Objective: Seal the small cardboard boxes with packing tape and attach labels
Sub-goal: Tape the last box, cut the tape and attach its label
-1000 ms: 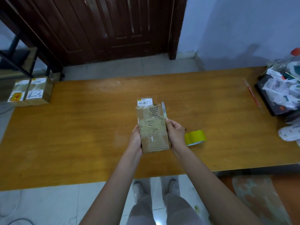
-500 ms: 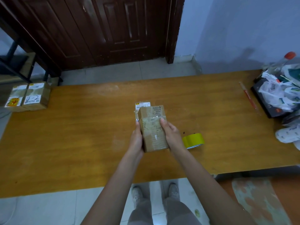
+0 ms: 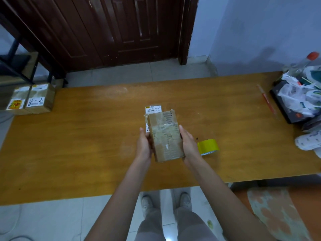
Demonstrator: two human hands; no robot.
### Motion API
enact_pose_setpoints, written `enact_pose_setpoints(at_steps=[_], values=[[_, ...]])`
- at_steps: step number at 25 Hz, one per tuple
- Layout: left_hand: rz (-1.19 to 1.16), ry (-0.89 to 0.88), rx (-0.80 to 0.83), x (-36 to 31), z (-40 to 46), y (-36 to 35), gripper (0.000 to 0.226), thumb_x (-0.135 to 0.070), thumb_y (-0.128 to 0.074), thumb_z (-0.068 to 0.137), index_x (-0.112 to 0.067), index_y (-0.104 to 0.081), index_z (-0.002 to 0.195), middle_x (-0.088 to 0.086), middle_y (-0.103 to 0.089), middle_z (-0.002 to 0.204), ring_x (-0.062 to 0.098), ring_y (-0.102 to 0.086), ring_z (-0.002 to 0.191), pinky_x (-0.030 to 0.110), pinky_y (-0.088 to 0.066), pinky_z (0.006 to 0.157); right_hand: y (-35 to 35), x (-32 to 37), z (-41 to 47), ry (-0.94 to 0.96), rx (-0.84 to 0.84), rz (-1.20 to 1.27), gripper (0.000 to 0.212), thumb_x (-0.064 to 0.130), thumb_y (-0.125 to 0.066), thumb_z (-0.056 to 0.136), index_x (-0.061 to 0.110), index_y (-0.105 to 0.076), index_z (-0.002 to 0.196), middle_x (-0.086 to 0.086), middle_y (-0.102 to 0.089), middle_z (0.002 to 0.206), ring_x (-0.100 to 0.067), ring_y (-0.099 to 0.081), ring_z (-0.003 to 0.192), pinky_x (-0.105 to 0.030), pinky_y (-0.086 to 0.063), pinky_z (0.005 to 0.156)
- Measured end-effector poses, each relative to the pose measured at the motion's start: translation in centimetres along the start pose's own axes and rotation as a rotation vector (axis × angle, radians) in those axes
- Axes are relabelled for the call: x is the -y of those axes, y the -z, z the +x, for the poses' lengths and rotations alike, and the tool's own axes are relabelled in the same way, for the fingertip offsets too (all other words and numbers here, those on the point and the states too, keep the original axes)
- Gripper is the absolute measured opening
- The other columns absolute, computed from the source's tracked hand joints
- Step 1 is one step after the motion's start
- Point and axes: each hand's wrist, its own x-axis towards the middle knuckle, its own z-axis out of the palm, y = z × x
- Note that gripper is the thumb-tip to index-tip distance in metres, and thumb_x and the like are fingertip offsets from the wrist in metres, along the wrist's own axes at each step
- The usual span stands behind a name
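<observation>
I hold a small cardboard box (image 3: 165, 136) above the middle of the wooden table (image 3: 86, 145). Clear tape covers its upper face, and a flap edge sticks up at the far end. My left hand (image 3: 144, 145) presses its left side and my right hand (image 3: 188, 145) presses its right side. A white label (image 3: 153, 109) with a barcode lies on the table just beyond the box, partly hidden by it. A roll of yellow packing tape (image 3: 208, 146) lies on the table right of my right hand.
Two labelled cardboard boxes (image 3: 33, 100) sit at the table's far left corner. A red pen (image 3: 267, 101) and a pile of plastic bags on a dark tray (image 3: 300, 100) fill the right end. A dark wooden door stands beyond the table.
The box has tilted so its taped face points more toward me. The knife seen beside the box a second ago is out of sight. My right thumb came off the top face.
</observation>
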Motion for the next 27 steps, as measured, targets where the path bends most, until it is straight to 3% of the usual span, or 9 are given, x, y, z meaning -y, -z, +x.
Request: enact_pose_setpoints(at_steps=[5,8,10,13,15,17,19,24,27], values=[[0.151,-0.2,0.09,0.9,-1.1,-0.8,0.059,-0.066,-0.034,0.093,-0.021,-0.071,0.104,0.0,-0.076,0.093,0.013,-0.073,0.085,0.024,-0.056,0.063,0.5,0.1,-0.4,0.027,0.092,0.04,0.057,0.055,-0.073,0.071,0.007,-0.071,0.101,-0.011,-0.074,0.101,-0.026,-0.07,0.094,-0.038,-0.057,0.082],[0.141,-0.178,0.08,1.5,-1.2,-0.7,0.06,-0.063,-0.035,0.094,-0.016,-0.071,0.101,0.003,-0.076,0.091,0.017,-0.073,0.085,0.03,-0.057,0.069,0.7,-0.4,-0.4,0.106,-0.002,-0.004,0.03,0.044,-0.074,0.079,0.014,-0.071,0.074,-0.005,-0.074,0.082,-0.014,-0.07,0.073,-0.026,-0.056,0.062],[0.159,-0.154,0.118,1.8,-1.2,-0.4,0.06,-0.063,-0.034,0.094,-0.016,-0.072,0.097,0.003,-0.077,0.09,0.018,-0.074,0.085,0.03,-0.058,0.067,1.0,-0.7,-0.4,0.148,-0.068,-0.024,0.027,0.036,-0.071,0.085,0.016,-0.071,0.066,-0.005,-0.073,0.076,-0.013,-0.068,0.067,-0.024,-0.054,0.057],[0.2,-0.146,0.137,2.0,-1.5,-0.4,0.06,-0.066,-0.034,0.092,-0.02,-0.073,0.091,0.0,-0.077,0.086,0.015,-0.074,0.081,0.023,-0.056,0.06,1.4,-0.8,-0.4,0.149,-0.153,-0.083,0.033,0.036,-0.063,0.091,0.01,-0.074,0.075,-0.012,-0.074,0.08,-0.019,-0.068,0.071,-0.034,-0.056,0.064],[0.26,-0.144,0.076,1.7,-1.6,-0.7,0.06,-0.067,-0.035,0.092,-0.021,-0.072,0.089,-0.002,-0.076,0.082,0.013,-0.073,0.075,0.023,-0.056,0.058,1.5,-0.6,-0.4,0.119,-0.153,-0.18,0.045,0.05,-0.054,0.092,0.011,-0.073,0.079,-0.008,-0.074,0.081,-0.021,-0.069,0.074,-0.041,-0.055,0.068],[0.374,-0.188,-0.026,1.4,-1.5,-0.8,0.059,-0.067,-0.037,0.092,-0.017,-0.069,0.087,0.001,-0.074,0.079,0.017,-0.071,0.074,0.034,-0.059,0.065,0.9,-0.2,-0.7,0.091,-0.083,-0.34,0.063,0.076,-0.049,0.077,0.018,-0.073,0.089,0.004,-0.074,0.084,-0.015,-0.07,0.078,-0.036,-0.055,0.064],[0.495,-0.275,-0.096,1.4,-1.7,-0.9,0.057,-0.065,-0.038,0.094,-0.017,-0.066,0.082,0.002,-0.071,0.077,0.018,-0.069,0.071,0.041,-0.059,0.07,0.1,-0.3,-1.2,0.157,-0.082,-0.539,0.071,0.085,-0.052,0.062,0.025,-0.069,0.096,0.012,-0.072,0.084,-0.004,-0.068,0.076,-0.027,-0.053,0.061],[0.698,-0.427,-0.113,1.2,-1.7,-0.8,0.067,-0.059,-0.028,0.098,-0.008,-0.068,0.079,0.007,-0.07,0.074,0.025,-0.067,0.068,0.043,-0.056,0.066,-0.7,-0.6,-1.4,0.424,-0.223,-0.974,0.055,0.071,-0.043,0.086,0.021,-0.063,0.074,0.006,-0.064,0.064,-0.007,-0.06,0.056,-0.024,-0.04,0.046],[0.728,-0.451,-0.121,1.5,-1.5,-0.1,0.071,-0.057,-0.022,0.1,-0.007,-0.067,0.08,0.007,-0.069,0.074,0.026,-0.066,0.071,0.04,-0.054,0.066,-0.4,-0.8,-1.1,0.492,-0.2,-0.993,0.055,0.056,-0.036,0.097,0.02,-0.049,0.057,0.004,-0.053,0.053,-0.013,-0.052,0.048,-0.026,-0.029,0.045]])
